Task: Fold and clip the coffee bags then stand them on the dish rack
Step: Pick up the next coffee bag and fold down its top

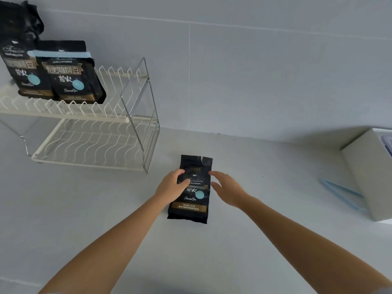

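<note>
Both forearms reach forward over the pale surface. The left hand grips the left edge of a black coffee bag lying flat, thumb on its front. The right hand hovers spread just beside its right edge. Far left, a clipped bag and a second bag stand on the dish rack.

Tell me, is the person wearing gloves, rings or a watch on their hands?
No. The left hand and the right hand are both bare: no gloves, rings or watch show. Both forearms are bare too, with no sleeves along them. Only a small bit of pale cloth shows at the bottom corners.
</note>
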The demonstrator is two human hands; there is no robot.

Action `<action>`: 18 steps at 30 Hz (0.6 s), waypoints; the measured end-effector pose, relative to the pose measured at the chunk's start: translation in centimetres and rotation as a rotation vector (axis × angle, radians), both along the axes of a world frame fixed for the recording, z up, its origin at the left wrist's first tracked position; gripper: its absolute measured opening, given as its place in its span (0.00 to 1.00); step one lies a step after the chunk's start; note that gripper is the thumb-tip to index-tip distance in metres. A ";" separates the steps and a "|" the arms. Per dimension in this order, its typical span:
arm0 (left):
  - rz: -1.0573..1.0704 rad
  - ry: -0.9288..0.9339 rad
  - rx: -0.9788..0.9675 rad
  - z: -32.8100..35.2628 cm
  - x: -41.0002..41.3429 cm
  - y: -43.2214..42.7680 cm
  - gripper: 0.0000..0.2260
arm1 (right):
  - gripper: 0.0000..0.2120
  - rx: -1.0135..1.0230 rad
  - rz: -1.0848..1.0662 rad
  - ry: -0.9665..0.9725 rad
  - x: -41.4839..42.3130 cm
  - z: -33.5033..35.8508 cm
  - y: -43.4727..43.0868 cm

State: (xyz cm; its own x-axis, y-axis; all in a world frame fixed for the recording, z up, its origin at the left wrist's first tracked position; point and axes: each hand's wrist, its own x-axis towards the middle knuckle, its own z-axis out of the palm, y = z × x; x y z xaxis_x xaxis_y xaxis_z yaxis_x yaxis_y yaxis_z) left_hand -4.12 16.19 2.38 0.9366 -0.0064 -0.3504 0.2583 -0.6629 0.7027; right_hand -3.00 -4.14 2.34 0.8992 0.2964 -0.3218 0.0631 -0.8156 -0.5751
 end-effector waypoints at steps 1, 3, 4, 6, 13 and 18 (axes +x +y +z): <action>-0.005 0.024 -0.005 -0.5 0.4 0.0 0.23 | 0.21 0.004 -0.007 0.038 0.0 -0.4 0.1; 0.047 0.083 -0.042 -1.2 1.3 -0.1 0.23 | 0.22 0.014 -0.027 0.107 0.4 -1.1 0.3; 0.091 0.116 -0.076 -1.6 1.8 -0.2 0.23 | 0.22 0.031 -0.052 0.142 0.9 -1.4 0.3; 0.173 0.186 -0.153 -2.1 2.7 -0.3 0.20 | 0.23 0.095 -0.130 0.233 2.1 -1.7 0.7; 0.340 0.342 -0.363 -3.2 5.3 -0.3 0.16 | 0.20 0.415 -0.419 0.481 3.2 -3.5 2.7; 0.420 0.400 -0.500 -2.9 5.6 0.3 0.09 | 0.22 0.647 -0.662 0.526 3.3 -2.6 2.2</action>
